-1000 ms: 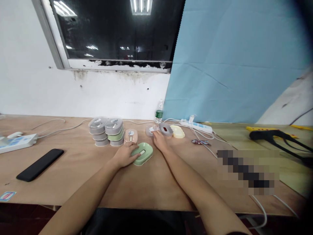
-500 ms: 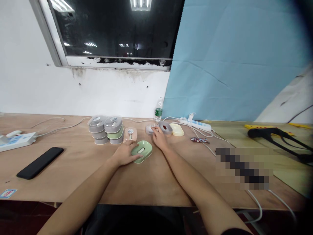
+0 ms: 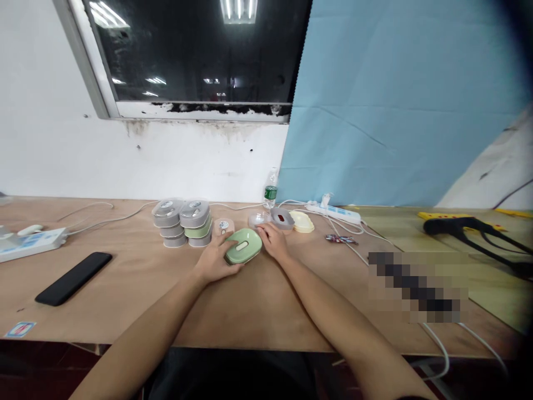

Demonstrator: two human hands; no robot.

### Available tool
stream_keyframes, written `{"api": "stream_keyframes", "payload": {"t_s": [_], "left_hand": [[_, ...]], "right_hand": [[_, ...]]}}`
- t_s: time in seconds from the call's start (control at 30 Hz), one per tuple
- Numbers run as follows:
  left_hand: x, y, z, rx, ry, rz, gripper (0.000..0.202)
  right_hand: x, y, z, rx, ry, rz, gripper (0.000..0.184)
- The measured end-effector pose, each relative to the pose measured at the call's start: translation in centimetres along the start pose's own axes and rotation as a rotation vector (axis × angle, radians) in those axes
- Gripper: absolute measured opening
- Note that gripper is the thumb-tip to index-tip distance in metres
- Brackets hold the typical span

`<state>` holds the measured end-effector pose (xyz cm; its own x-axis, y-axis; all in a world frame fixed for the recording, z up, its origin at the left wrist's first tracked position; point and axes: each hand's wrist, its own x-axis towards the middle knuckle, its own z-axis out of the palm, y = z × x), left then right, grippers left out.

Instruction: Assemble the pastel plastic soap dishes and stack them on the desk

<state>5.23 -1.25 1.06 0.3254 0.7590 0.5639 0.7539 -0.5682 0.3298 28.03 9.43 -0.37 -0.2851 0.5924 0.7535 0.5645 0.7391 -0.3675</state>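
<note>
My left hand [image 3: 215, 260] grips a green oval plastic box [image 3: 245, 244] by its left side, thumb at the near edge. A small pale slot shows in the middle of its top, and the box looks slightly tilted. At its right edge is my right hand [image 3: 273, 242], fingers stretched forward; whether they touch the box I cannot tell. Just beyond those fingertips lies a clear plastic piece [image 3: 258, 219]. A grey oval container [image 3: 283, 218] and pale yellow trays [image 3: 302, 221] sit beside it. Behind my left hand stands a pink box [image 3: 224, 225], partly hidden.
Two stacks of grey oval boxes [image 3: 172, 229], one with a green layer [image 3: 198, 230], stand left of centre. A black phone [image 3: 74, 278] lies farther left. Against the wall are a plastic bottle [image 3: 270, 191] and a white power strip [image 3: 333, 212] with cables.
The green box has risen or moved away from me and turned slightly in my left hand. My right hand has drawn back from the clear piece toward the green box.
</note>
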Motion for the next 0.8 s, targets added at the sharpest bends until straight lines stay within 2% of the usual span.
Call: {"api": "stream_keyframes", "payload": {"t_s": [0.2, 0.33, 0.4, 0.5, 0.57, 0.63, 0.7, 0.8], "left_hand": [[0.0, 0.5, -0.9, -0.042, 0.198, -0.071, 0.046], [0.0, 0.2, -1.2, -0.143, 0.288, -0.153, 0.042], [0.1, -0.3, -1.0, -0.281, 0.273, -0.207, 0.047], [0.3, -0.9, -0.3, -0.579, 0.148, -0.260, 0.072], [0.3, -1.2, 0.3, -0.776, 0.029, -0.265, 0.089], [0.3, -1.3, 0.7, -0.923, -0.067, -0.282, 0.095], [0.3, -1.3, 0.8, -0.992, -0.119, -0.309, 0.091], [0.3, -1.4, 0.6, -0.991, -0.122, -0.344, 0.082]], "right_hand": [[-0.4, -0.8, -0.1, 0.112, -0.079, -0.085, 0.049], [-0.9, -2.5, 0.7, 0.138, -0.111, -0.015, 0.070], [-1.1, -3.3, 1.2, 0.207, -0.086, 0.008, 0.084], [-1.1, -3.9, 1.4, 0.294, -0.027, -0.013, 0.094], [-1.1, -4.2, 1.2, 0.281, -0.001, -0.059, 0.088], [-1.1, -4.3, 1.0, 0.237, -0.001, -0.124, 0.077], [-1.1, -4.3, 0.9, 0.212, 0.003, -0.176, 0.067], [-1.0, -4.2, 0.9, 0.204, 0.015, -0.171, 0.045]]}}
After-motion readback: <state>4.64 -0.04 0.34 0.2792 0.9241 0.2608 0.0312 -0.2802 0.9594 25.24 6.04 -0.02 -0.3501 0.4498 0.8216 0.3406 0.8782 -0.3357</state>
